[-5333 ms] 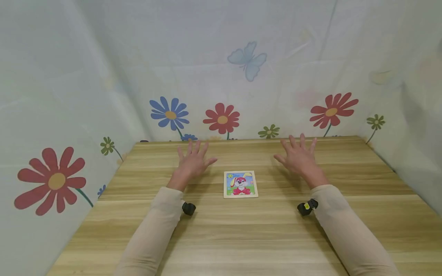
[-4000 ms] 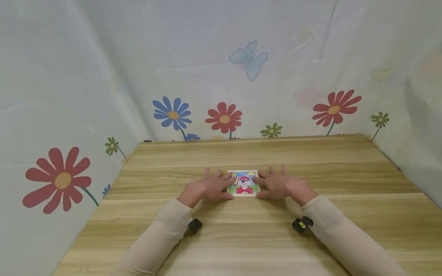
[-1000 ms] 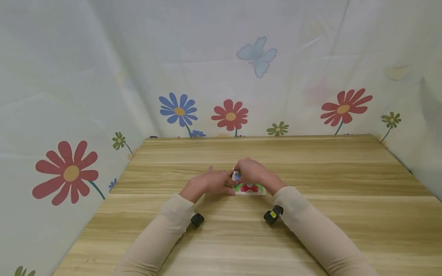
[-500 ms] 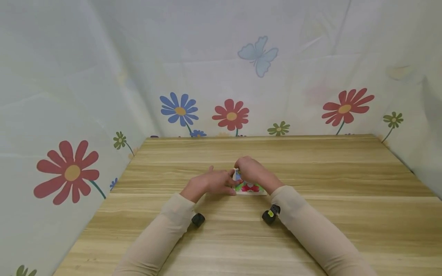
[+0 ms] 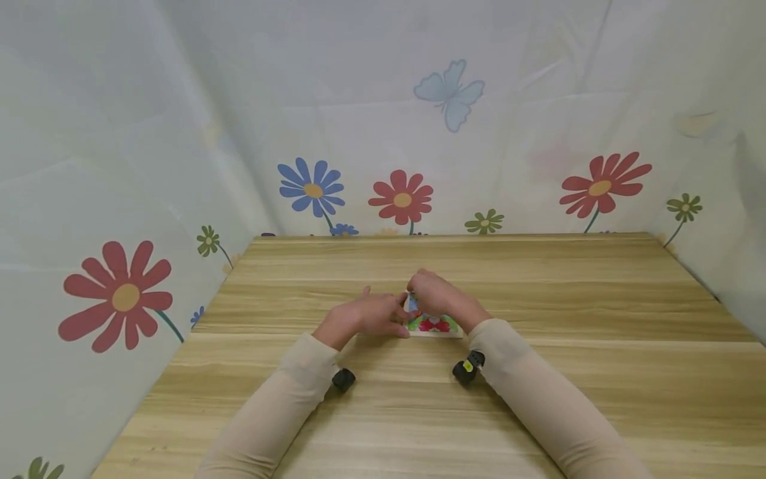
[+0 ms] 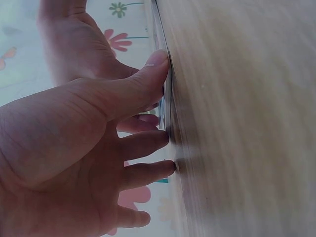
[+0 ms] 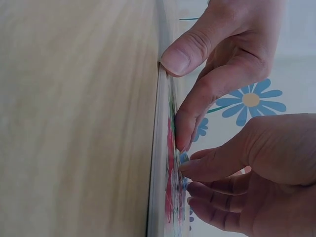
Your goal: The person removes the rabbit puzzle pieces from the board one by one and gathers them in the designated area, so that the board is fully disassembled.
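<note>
On the table lies a small square wooden picture puzzle (image 5: 435, 324) with a cartoon rabbit; its upper right part is covered by a hand. My left hand (image 5: 374, 314) steadies its left side: the thumb presses the near left corner, the index fingertip lies on the picture, and the other fingers spread toward the tabletop. Over the upper part arches my right hand (image 5: 435, 294). In the right wrist view, its bent thumb and fingers (image 7: 217, 163) meet the picture's face close to the left index finger. I cannot tell whether they pinch a puzzle piece.
The wood-grain table (image 5: 538, 279) extends around the puzzle on all sides. A white cloth (image 5: 509, 133) printed with flowers and a butterfly hangs behind and beside it. Small black cameras (image 5: 344, 380) sit under both sleeve cuffs.
Both hands first hovered apart, then came to the puzzle's two sides. Later my right hand moved left over its upper part. During the last second both have stayed nearly in place.
</note>
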The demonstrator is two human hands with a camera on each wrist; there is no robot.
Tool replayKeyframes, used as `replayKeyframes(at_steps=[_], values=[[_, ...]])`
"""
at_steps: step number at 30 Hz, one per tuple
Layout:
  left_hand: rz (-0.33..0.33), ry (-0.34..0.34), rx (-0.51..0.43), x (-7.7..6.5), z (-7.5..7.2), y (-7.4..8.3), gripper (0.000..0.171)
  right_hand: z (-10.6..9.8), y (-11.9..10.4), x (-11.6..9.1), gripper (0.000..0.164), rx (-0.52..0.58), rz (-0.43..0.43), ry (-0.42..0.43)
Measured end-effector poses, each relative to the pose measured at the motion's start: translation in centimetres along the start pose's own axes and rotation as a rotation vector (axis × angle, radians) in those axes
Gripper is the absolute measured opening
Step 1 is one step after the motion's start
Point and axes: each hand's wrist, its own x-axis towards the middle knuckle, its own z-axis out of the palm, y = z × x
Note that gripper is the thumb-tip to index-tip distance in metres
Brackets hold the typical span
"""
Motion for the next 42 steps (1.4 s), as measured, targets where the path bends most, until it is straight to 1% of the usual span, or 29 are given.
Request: replayKeyframes(at_steps=[4,9,14,18,23,27,35,42], values=[[-0.001,-0.004,-0.002,0.0,0.0,0.0,0.042,0.0,0.0,0.0,0.027,-0.004,-0.001,-0.002],[-0.008,-0.011,0.005,0.1,0.1,0.0,0.044,0.0,0.0,-0.1,0.029,-0.005,0.026,-0.005],[-0.022,-0.006,0.013,0.1,0.1,-0.1,0.047,-0.2,-0.1,-0.1,0.034,0.038,0.063,0.005],[-0.029,-0.005,0.018,0.1,0.1,-0.1,0.049,-0.3,0.1,-0.1,0.035,0.071,0.064,0.031],[-0.036,-0.009,0.03,0.1,0.1,0.0,0.051,-0.4,0.4,-0.1,0.032,0.086,0.034,0.076],[-0.045,-0.012,0.031,0.1,0.1,0.1,0.052,-0.5,0.7,-0.1,0.03,0.098,0.008,0.09],[-0.046,-0.013,0.026,0.2,0.2,-0.1,0.052,-0.6,1.1,-0.5,0.031,0.155,-0.017,0.066],[-0.045,-0.01,0.016,0.2,0.2,0.0,0.052,-0.8,1.1,-0.5,0.033,0.131,-0.054,0.049]])
